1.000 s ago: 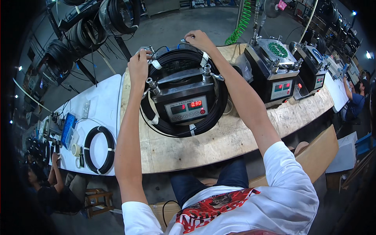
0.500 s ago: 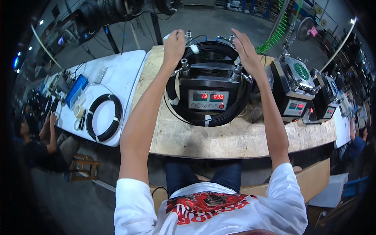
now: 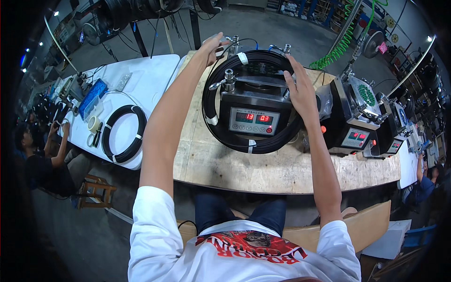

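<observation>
A thick coil of black cable (image 3: 275, 143), bound with white tape bands, rings a machine (image 3: 226, 105) with a metal top and a front panel of lit red digits. My left hand (image 3: 212, 49) is at the machine's far left corner beside a metal post (image 3: 235, 43). Its fingers are curled, and a pale, shiny bit shows under them that I cannot make out. At the right side my right hand (image 3: 301, 90) has its fingers stretched along the coil and hides the near right post. A lever (image 3: 217, 85) juts from the near left post.
Two similar machines (image 3: 352, 138) stand to the right on the wooden bench (image 3: 211, 169). On a white table (image 3: 159, 70) at left lie a smaller black cable coil (image 3: 107, 138), a tape roll (image 3: 94, 124) and a blue box (image 3: 93, 97). A green coiled hose (image 3: 336, 44) hangs behind.
My right hand has come nearer, down along the coil's right side. My left hand stays by the far left post, its fingers turned more to the right. The whole view has shifted slightly.
</observation>
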`<state>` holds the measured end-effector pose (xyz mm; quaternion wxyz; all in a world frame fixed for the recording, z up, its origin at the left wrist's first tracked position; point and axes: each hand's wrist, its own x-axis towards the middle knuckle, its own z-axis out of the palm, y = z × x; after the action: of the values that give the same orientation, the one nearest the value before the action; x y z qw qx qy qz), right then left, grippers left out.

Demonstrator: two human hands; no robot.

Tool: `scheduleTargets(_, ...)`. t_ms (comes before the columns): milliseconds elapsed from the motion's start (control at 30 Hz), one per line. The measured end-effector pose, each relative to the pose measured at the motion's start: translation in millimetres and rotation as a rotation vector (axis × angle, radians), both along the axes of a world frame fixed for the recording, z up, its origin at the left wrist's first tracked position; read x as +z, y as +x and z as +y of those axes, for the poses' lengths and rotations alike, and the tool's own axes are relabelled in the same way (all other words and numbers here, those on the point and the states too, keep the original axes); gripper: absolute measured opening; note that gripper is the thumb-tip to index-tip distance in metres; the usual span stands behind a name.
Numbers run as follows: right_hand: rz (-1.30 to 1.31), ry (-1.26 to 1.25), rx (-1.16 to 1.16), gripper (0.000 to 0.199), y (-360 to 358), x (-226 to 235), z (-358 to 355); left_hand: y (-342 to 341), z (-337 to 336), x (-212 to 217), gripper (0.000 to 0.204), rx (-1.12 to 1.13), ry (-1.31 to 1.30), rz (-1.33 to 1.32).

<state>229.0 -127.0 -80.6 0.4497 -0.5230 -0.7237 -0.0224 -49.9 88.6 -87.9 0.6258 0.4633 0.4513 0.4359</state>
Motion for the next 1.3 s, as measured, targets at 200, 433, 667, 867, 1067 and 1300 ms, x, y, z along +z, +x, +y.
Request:
scheduleTargets(200,0.002,-0.034,-0.026,0.044,-2,2,-4,20,18,-13,0.033,0.044,-0.020,-0.113)
scheduleTargets(433,0.030,-0.038,0.006,0.043,-4,6,-5,27,38,-18,0.032,0.250,-0.216,-0.389)
scheduleTargets(667,0.045,-0.041,0.004,0.043,2,1,-3,36,38,-34,0.017,0.195,-0.159,-0.526)
scheduleTargets(867,0.057,-0.045,0.009,0.042,-4,3,0,37,48,-34,0.016,0.407,0.058,-0.370)
scheduleTargets(1067,0.063,-0.059,-0.015,0.042,-3,5,-4,50,29,-22,0.029,0.121,0.073,-0.303)
scheduleTargets(1300,0.025,-0.041,-0.028,0.043,0,1,-2,54,-9,8,0.063,-0.181,0.055,-0.092)
